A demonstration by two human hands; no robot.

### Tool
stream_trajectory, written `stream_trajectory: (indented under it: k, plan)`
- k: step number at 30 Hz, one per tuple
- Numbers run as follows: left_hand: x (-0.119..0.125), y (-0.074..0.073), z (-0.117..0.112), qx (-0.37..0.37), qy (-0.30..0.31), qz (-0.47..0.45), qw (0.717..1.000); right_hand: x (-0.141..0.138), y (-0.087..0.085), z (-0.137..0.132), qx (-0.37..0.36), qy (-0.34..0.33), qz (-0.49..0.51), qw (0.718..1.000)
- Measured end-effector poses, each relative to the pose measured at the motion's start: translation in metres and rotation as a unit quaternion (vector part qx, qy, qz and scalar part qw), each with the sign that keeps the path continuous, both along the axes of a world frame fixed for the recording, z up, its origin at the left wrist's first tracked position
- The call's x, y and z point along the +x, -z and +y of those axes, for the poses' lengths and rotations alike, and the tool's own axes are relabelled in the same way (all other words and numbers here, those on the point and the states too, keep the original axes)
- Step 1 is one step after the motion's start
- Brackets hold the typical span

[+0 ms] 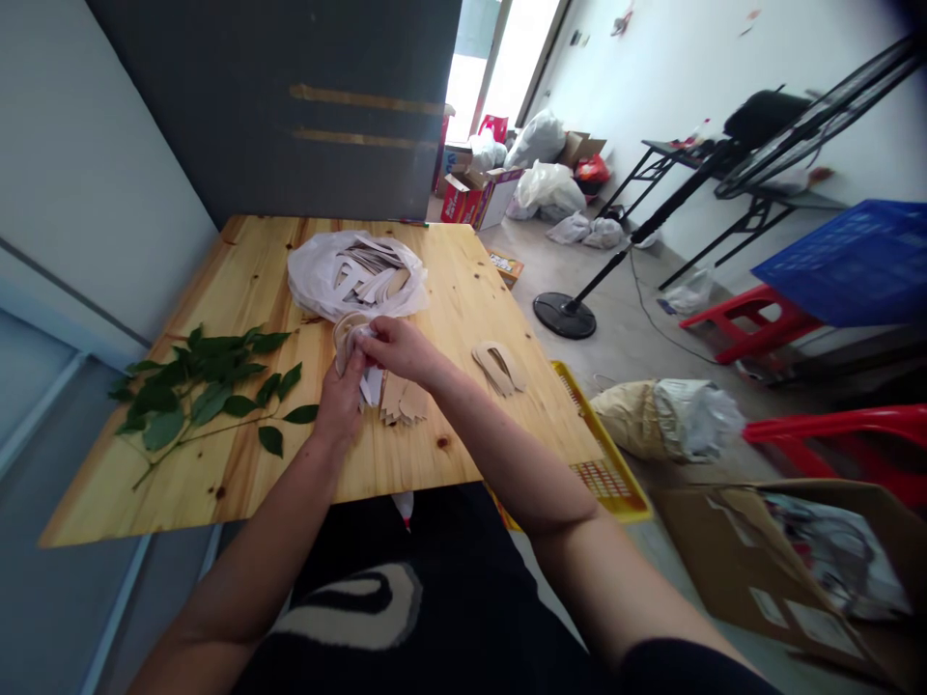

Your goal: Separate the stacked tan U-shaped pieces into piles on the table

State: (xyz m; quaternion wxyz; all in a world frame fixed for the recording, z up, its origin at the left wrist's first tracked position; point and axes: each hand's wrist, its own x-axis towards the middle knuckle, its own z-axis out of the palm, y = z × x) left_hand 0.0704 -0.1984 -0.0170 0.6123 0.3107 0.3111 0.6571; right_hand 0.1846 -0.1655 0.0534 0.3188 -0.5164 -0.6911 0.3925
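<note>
Head view: a beige, curved, flat piece (343, 333) is grasped by the left hand (339, 401) and right hand (402, 349), just before a white, translucent plastic bag (308, 275) over a pale, knotty wooden table (456, 454); a green, leafy branch (163, 430) lies leftward.

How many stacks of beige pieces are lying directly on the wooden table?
2: the near stack, close to the right hand, and the other stack, toward the table's right edge. More may be hidden under the right forearm.
</note>
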Motion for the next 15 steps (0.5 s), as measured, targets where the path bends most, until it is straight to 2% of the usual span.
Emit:
stream_trajectory:
  k: [4, 15]
  plan:
    - [-0.0016, 0.0014, 0.0010, 0.035, 0.000, 0.032, 0.999, -0.0008, 0.0029, 0.0016, -0.006, 0.000, 0.021, 1.000]
    - [-0.0031, 0.0033, 0.0012, 0.030, -0.024, 0.071, 0.997, -0.0013, 0.0022, -0.0003, 0.005, 0.000, 0.015, 1.000]
